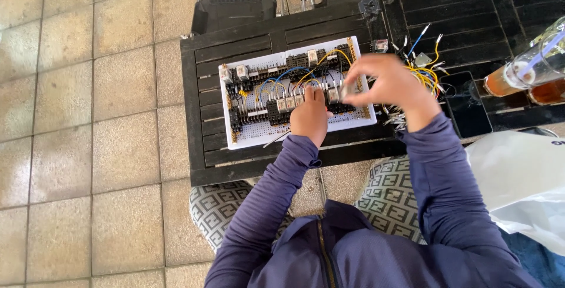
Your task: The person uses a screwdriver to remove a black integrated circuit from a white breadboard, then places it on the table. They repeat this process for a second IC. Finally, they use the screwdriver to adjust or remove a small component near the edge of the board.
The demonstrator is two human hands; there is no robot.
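Observation:
A white perforated board [253,134] lies on a black slatted table [206,147]. It carries rows of black sockets, small clear relays and blue and yellow wires. My left hand [309,118] rests on the board's middle with curled fingers, its fingertips on a row of relays [288,103]. Whether it grips one is hidden. My right hand [385,82] hovers over the board's right end, blurred, pinching a small clear relay [348,90] between thumb and fingers.
A bundle of loose yellow, blue and white wires [426,70] lies right of the board, beside a dark phone [468,108]. Glasses with brown drink [518,73] stand at the far right. A white plastic bag [518,176] is on my right. A black chair [232,8] stands behind the table.

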